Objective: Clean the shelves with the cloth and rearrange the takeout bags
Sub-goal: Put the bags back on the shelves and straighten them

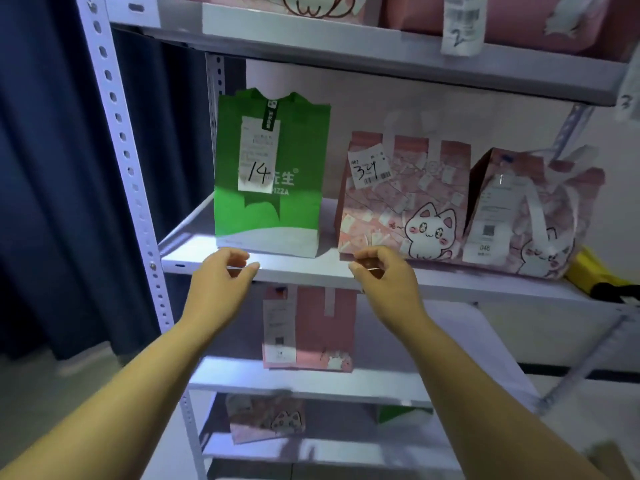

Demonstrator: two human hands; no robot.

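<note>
At the shelf's (311, 270) front edge both hands hovered, empty; the left hand (221, 275) had its fingers loosely curled and apart, the right hand (381, 275) was pinched narrower; no cloth was in sight. Just beyond and above the left hand stood the green bag (270, 174), upright, tall axis vertical, smooth stiff paper with a receipt marked 14; the pink bag (401, 202), glossy with a cartoon cat, sat nearer the right hand; I'd judge either was within easy reach.

Upright green bag (270, 171) marked 14, beside two pink cat-print bags (398, 199), on white shelf (311, 268).
</note>
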